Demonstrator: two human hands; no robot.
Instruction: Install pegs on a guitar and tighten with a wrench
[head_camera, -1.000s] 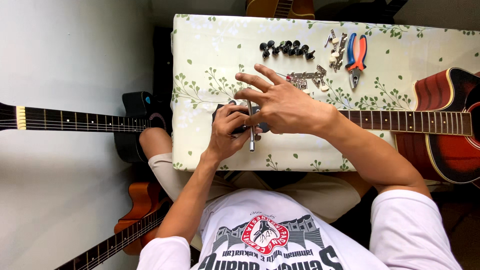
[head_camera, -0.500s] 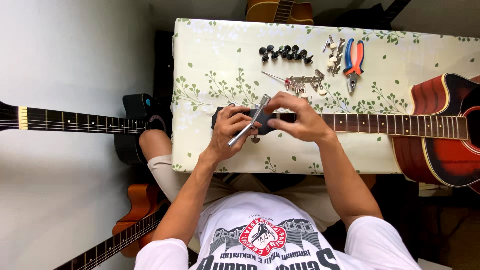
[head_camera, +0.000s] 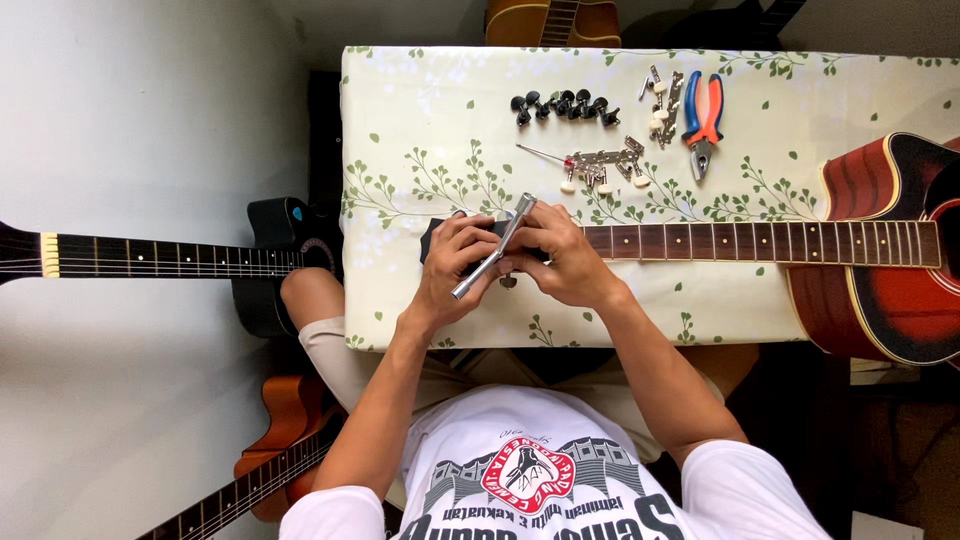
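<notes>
Both hands work at the guitar's headstock (head_camera: 432, 238) near the table's (head_camera: 400, 120) left edge. The left hand (head_camera: 450, 268) grips a slim metal socket wrench (head_camera: 494, 246); the right hand (head_camera: 562, 256) steadies its upper end. It looks rigid, light and rather slick, best held mid-shaft.

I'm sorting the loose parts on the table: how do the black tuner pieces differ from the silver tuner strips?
The black tuner pieces are dark, separate and lined in a row; the silver tuner strips are shiny metal, joined on plates with pale knobs. The black ones lie farther from the hands, the silver ones nearer. Both rest untouched on the leaf-patterned tablecloth.
</notes>
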